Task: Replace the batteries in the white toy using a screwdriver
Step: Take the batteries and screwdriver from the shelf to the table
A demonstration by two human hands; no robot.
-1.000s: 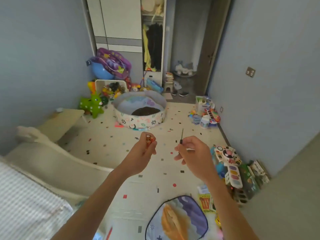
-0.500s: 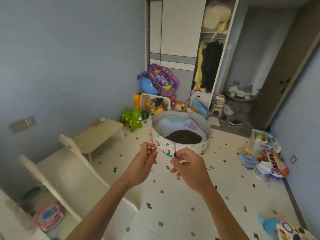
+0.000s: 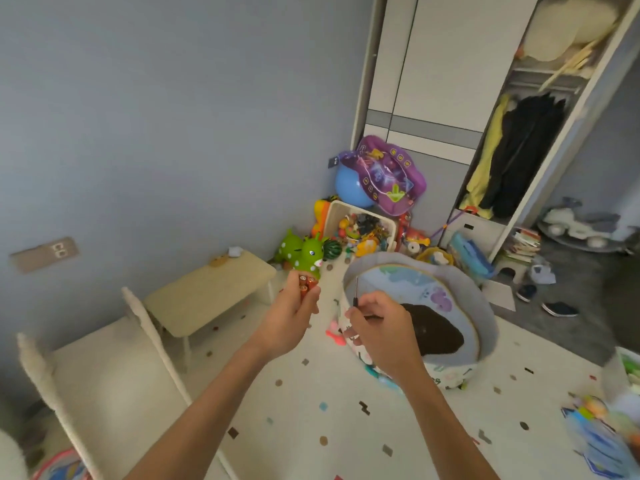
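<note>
My left hand (image 3: 293,315) grips a bundle of three orange batteries (image 3: 306,285), their ends pointing up. Just to its right, my right hand (image 3: 379,329) pinches a thin screwdriver (image 3: 356,293) with its shaft upright. Both hands are held out in front of me above the speckled floor. A white toy car (image 3: 576,226) stands far off at the right, past the wardrobe; I cannot tell whether it is the toy of the task.
A round fabric play bin (image 3: 420,322) sits behind my right hand. A low beige table (image 3: 207,292) and a white slide (image 3: 104,386) stand at the left. A green toy animal (image 3: 304,252), a toy crate (image 3: 362,228) and an open wardrobe (image 3: 502,133) are at the back.
The view has swung left and moved forward: the play bin and table are nearer, the toys at the right wall have slid out. Both hands keep the same hold.
</note>
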